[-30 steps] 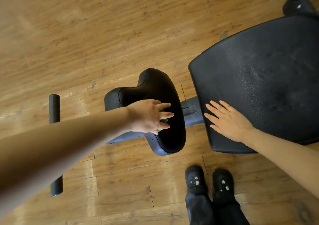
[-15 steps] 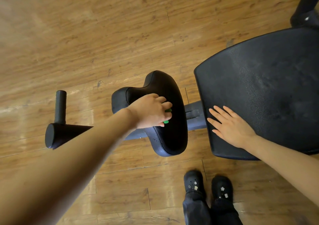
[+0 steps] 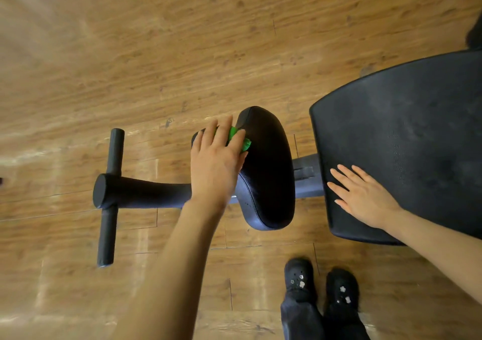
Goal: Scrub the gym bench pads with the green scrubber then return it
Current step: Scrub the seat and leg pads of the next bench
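The small black seat pad (image 3: 268,172) of the gym bench sits in the middle of the view. My left hand (image 3: 215,162) holds the green scrubber (image 3: 241,140) against the pad's far left edge; most of the scrubber is hidden under my fingers. The large black back pad (image 3: 407,136) fills the right side. My right hand (image 3: 362,196) lies flat on its near left corner, fingers straight and spread.
A black padded bar (image 3: 138,192) with a crosswise roller (image 3: 110,196) sticks out left of the seat pad. The bench frame (image 3: 306,175) joins the two pads. My black shoes (image 3: 320,285) stand on the wooden floor (image 3: 182,52) at the bottom.
My left hand has slid the scrubber from the middle of the seat pad to its far left edge. The view has shifted left, showing more of the padded bar. My right hand stays put.
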{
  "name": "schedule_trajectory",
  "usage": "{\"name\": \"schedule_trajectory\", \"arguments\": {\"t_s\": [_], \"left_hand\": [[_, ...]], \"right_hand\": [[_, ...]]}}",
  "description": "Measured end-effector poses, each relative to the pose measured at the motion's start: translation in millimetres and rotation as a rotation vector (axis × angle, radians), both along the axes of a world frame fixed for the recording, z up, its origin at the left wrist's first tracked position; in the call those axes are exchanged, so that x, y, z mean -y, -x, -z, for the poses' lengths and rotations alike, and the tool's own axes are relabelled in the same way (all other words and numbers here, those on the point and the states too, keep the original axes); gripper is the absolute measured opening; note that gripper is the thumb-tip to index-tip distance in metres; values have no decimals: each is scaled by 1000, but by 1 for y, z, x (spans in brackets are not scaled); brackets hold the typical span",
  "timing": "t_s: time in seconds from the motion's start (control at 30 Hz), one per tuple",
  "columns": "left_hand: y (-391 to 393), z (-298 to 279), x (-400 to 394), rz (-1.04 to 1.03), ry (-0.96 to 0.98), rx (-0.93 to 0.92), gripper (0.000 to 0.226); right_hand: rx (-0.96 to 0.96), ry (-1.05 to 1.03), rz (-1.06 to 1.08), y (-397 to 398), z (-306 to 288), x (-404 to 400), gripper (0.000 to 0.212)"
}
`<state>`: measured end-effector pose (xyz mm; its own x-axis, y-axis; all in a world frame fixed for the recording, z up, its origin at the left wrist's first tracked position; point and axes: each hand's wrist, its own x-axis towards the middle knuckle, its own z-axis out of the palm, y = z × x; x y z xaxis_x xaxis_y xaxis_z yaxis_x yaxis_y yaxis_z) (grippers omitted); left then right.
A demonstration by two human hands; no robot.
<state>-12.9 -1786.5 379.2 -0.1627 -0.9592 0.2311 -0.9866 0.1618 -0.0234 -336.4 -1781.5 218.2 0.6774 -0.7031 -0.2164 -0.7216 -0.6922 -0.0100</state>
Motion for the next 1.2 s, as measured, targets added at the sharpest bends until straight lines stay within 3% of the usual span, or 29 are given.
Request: {"name": "schedule_trajectory", "arguments": {"t_s": [0.2, 0.5, 0.6, 0.77, 1.03, 1.2], "left_hand": [[17, 17, -13, -264, 129, -320, 37], [51, 48, -15, -529, 303, -535, 51], [67, 59, -14, -633, 367, -627, 60], [83, 72, -6, -750, 413, -744, 72], [92, 80, -8, -806, 405, -785, 71], [106, 98, -49, -877, 195, -840, 70]], "right_hand": [[17, 13, -30, 4, -1, -6, 82], [62, 110, -41, 0, 9, 1, 38], [82, 86, -47, -1, 10, 6, 51], [62, 91, -42, 1, 13, 4, 49], [87, 98, -39, 0, 12, 4, 51], [72, 78, -42, 0, 11, 3, 51]]}}
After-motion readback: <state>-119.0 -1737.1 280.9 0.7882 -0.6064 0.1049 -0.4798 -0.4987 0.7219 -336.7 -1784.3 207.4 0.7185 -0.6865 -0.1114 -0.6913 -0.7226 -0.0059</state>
